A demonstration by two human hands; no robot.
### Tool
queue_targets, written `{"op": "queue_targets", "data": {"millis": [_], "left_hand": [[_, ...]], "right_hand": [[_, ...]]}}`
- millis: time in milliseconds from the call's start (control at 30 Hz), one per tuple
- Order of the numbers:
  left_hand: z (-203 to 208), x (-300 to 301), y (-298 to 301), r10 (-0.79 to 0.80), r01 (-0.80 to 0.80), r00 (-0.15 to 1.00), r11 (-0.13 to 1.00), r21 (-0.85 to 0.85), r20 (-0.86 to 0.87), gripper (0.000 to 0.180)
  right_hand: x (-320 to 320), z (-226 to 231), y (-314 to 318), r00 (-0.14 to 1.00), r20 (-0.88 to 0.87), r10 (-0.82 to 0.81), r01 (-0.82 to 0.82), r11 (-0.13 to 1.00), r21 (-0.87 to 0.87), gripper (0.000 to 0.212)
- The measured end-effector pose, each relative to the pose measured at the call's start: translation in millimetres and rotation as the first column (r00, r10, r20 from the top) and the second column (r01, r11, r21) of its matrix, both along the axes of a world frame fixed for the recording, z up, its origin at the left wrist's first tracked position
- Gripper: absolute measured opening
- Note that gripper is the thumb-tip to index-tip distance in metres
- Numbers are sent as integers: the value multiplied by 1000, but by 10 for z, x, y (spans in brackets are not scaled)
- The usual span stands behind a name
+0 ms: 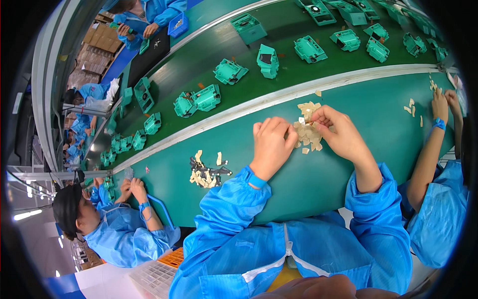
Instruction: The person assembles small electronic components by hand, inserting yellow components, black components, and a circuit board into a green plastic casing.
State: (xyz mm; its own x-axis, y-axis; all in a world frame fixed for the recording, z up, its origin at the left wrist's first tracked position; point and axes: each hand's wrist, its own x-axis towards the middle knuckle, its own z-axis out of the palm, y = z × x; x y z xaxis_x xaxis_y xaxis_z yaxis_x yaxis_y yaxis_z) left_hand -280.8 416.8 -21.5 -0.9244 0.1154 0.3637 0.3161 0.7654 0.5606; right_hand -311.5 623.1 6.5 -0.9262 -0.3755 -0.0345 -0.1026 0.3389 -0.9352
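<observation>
With right hand [343, 133] pinching a small piece, too unclear to identify, over the heap of tan pieces [309, 138], longest up-and-down, right of the frame's centre, holds left hand [274, 145] curled just left, grip impossible to tell, right nearer.

the small flat pieces [307, 135] are pale tan, the worktop [388, 114] plain green. a darker green belt [199, 57] carries teal housings [308, 49]. the smock [323, 244] is bright blue with a white zip [287, 244], the wristband [255, 179] blue, the crate [172, 259] orange.
</observation>
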Motion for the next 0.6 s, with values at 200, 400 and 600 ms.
{"op": "queue_targets", "data": {"millis": [200, 400, 600], "left_hand": [[-48, -52, 2, -69, 71, 996, 996, 47, -52, 10], [62, -65, 4, -192, 202, 979, 954, 223, -63, 16], [49, -44, 22, -208, 200, 978, 958, 206, 18, 12]], "right_hand": [[-33, -19, 2, 1000, -18, 18, -18, 1000, -7, 16], [17, -9, -53, 997, -46, 67, -69, 997, -27, 19], [19, 7, -49, 981, -193, 16, -9, 999, 40, 19]]}}
